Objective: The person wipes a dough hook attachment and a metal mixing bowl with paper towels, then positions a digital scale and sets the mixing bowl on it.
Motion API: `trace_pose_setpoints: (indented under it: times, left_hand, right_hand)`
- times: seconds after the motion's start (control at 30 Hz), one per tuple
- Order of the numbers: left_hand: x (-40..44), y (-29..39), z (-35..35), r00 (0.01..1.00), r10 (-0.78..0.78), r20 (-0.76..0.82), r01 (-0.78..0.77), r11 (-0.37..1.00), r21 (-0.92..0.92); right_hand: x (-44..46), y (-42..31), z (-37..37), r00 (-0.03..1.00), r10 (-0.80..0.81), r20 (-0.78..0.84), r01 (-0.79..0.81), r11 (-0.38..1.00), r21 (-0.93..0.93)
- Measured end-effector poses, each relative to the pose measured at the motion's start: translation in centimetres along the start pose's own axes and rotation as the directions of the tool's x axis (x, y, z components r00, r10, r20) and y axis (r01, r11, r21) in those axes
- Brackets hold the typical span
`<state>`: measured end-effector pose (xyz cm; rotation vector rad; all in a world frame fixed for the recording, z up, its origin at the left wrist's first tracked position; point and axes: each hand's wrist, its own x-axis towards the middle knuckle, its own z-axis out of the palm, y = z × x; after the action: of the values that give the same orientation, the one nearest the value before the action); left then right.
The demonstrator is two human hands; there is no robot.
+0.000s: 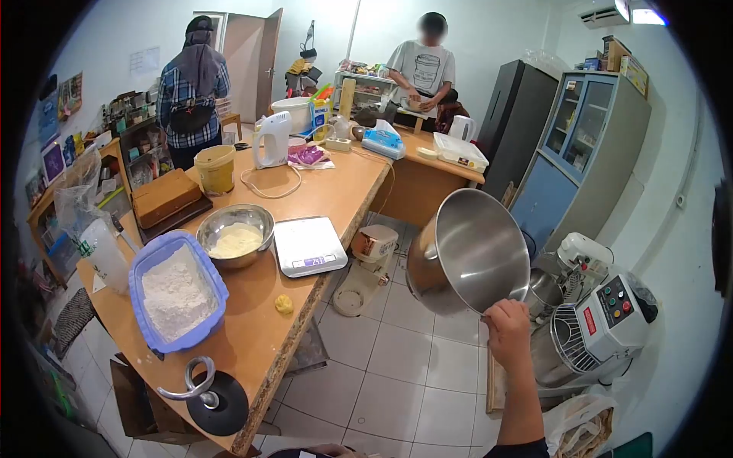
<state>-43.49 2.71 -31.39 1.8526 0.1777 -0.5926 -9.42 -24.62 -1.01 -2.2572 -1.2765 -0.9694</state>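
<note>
My right hand [507,333] is closed on the rim of a large steel mixing bowl [485,248]. The bowl is tilted, its bare inside facing me, and hangs in the air over the floor right of the table. My left hand does not show; a sliver at the bottom edge is too small to make out. On the wooden table [252,320] stand a digital kitchen scale [309,243] with a lit display, a steel bowl [235,233] of pale yellow powder, and a purple tub [177,290] of white flour. A small yellow dough lump [284,304] lies near the table edge.
A dough hook on a black disc [217,403] lies at the table's near corner. A hand mixer [272,140] and yellow bucket [215,169] stand farther back. A spiral mixer [588,328] and a stand mixer [584,252] are at right. Two people [192,91] are farther off.
</note>
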Motion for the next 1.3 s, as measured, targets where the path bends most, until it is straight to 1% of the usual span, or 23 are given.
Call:
trace_pose_setpoints:
  times: [0.07, 0.1, 0.17, 0.27, 0.33, 0.4, 0.47, 0.53, 0.6, 0.67, 0.7, 0.73, 0.77, 0.8, 0.83, 0.87, 0.93, 1.03, 1.13, 1.17, 1.27, 1.3]
  left_hand:
    - [0.8, -0.4, 0.1, 0.999, 0.017, -0.038, -0.018, 1.000, -0.018]
    - [0.9, -1.0, -0.4, 0.999, 0.022, -0.048, -0.023, 0.999, -0.022]
    - [1.7, -1.7, -0.8, 0.992, 0.035, -0.118, -0.041, 0.998, -0.047]
    - [4.1, -1.4, 0.0, 0.965, 0.078, -0.251, -0.106, 0.989, -0.101]
    - [6.4, -0.9, 1.1, 0.934, 0.103, -0.342, -0.160, 0.976, -0.145]
    - [8.8, -1.2, 2.0, 0.891, 0.126, -0.436, -0.241, 0.946, -0.219]
    - [11.1, -2.2, 2.1, 0.844, 0.148, -0.515, -0.359, 0.870, -0.338]
    - [12.0, -0.6, 2.2, 0.790, 0.145, -0.595, -0.463, 0.777, -0.425]
    - [11.9, 5.2, 1.5, 0.735, 0.131, -0.665, -0.558, 0.674, -0.484]
    - [14.2, 7.5, 0.2, 0.679, 0.082, -0.730, -0.619, 0.599, -0.508]
    - [15.1, 9.4, -0.8, 0.638, 0.086, -0.765, -0.688, 0.509, -0.517]
    - [15.9, 11.7, -2.4, 0.600, 0.079, -0.796, -0.746, 0.415, -0.521]
    - [16.7, 14.1, -4.7, 0.592, -0.008, -0.806, -0.757, 0.339, -0.559]
    - [16.5, 18.1, -6.9, 0.586, 0.011, -0.810, -0.794, 0.206, -0.572]
    - [17.6, 17.6, -10.8, 0.605, 0.169, -0.778, -0.796, 0.098, -0.598]
    - [17.1, 22.1, -12.6, 0.573, 0.025, -0.819, -0.818, -0.046, -0.573]
    - [16.9, 26.7, -17.0, 0.670, -0.148, -0.727, -0.729, -0.315, -0.608]
    - [17.7, 30.7, -18.6, 0.725, -0.190, -0.663, -0.673, -0.404, -0.620]
    - [19.1, 29.3, -22.3, 0.781, -0.060, -0.622, -0.562, -0.501, -0.658]
    - [19.1, 29.8, -22.8, 0.821, -0.105, -0.562, -0.520, -0.543, -0.659]
    - [20.8, 29.7, -22.7, 0.725, -0.205, -0.657, -0.681, -0.352, -0.642]
    - [21.4, 29.3, -22.3, 0.662, -0.191, -0.725, -0.748, -0.230, -0.622]
  right_hand:
    - [0.1, -0.6, 0.1, 0.999, 0.011, -0.043, -0.009, 1.000, 0.028]
    - [-0.5, -0.5, 0.4, 1.000, 0.017, -0.022, -0.016, 0.998, 0.055]
    - [-3.1, -0.2, 1.6, 0.999, 0.032, 0.012, -0.033, 0.994, 0.106]
    - [-8.2, -0.4, 3.6, 0.971, 0.127, 0.203, -0.154, 0.981, 0.121]
    - [-13.4, 0.1, 6.5, 0.931, 0.156, 0.329, -0.195, 0.977, 0.087]
    - [-18.4, -0.2, 8.6, 0.829, 0.207, 0.520, -0.223, 0.974, -0.033]
    - [-22.9, -0.9, 9.7, 0.700, 0.256, 0.666, -0.271, 0.959, -0.084]
    - [-28.0, -1.2, 10.3, 0.653, 0.278, 0.704, -0.303, 0.948, -0.093]
    - [-32.6, -1.1, 10.2, 0.609, 0.276, 0.744, -0.351, 0.935, -0.059]
    - [-31.8, -2.5, 6.2, 0.484, 0.274, 0.831, -0.378, 0.922, -0.083]
    - [-31.7, -2.8, 4.5, 0.413, 0.274, 0.868, -0.395, 0.913, -0.101]
    - [-33.8, -2.6, 4.0, 0.462, 0.332, 0.822, -0.449, 0.887, -0.106]
    - [-37.0, -3.2, 3.6, 0.502, 0.387, 0.773, -0.502, 0.859, -0.104]
    - [-39.0, -3.4, 3.2, 0.539, 0.440, 0.718, -0.550, 0.830, -0.096]
    - [-36.5, -3.9, 0.8, 0.297, 0.514, 0.805, -0.646, 0.729, -0.227]
    - [-37.4, -3.8, 0.6, 0.233, 0.520, 0.821, -0.634, 0.722, -0.278]
    - [-39.2, -3.6, 0.9, 0.113, 0.522, 0.846, -0.598, 0.715, -0.362]
    - [-38.0, -3.4, -0.7, -0.012, 0.481, 0.877, -0.617, 0.686, -0.385]
    - [-37.8, -4.5, -2.1, 0.171, 0.481, 0.860, -0.590, 0.749, -0.301]
    - [-41.4, -4.9, -1.1, 0.419, 0.473, 0.775, -0.601, 0.784, -0.154]
    - [-40.8, -6.9, -1.0, 0.266, 0.651, 0.711, -0.670, 0.655, -0.349]
    - [-41.2, -7.4, -1.0, 0.281, 0.656, 0.700, -0.707, 0.635, -0.312]
